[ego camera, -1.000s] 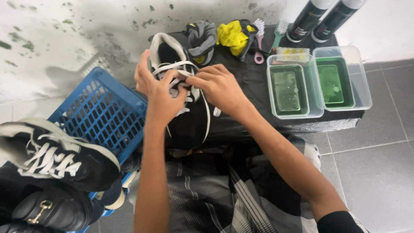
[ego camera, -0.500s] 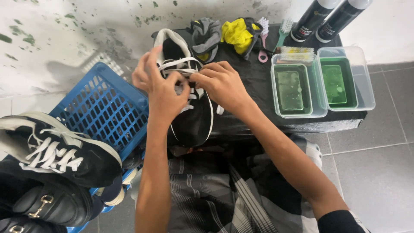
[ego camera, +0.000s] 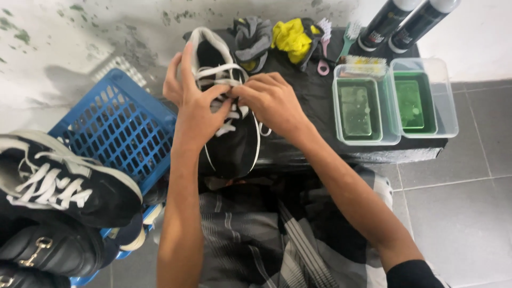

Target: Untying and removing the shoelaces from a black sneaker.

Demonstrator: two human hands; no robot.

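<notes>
- Left hand pinches the white lace, fingers curled, thumb pressing.
- Right hand closed on that lace beside it.
- Black sneaker lies on the counter, right of the blue basket.

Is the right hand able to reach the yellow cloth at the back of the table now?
Probably yes. The right hand is busy on the laces of the black shoe, but the yellow cloth lies just beyond it on the black table, with nothing standing between them.
</notes>
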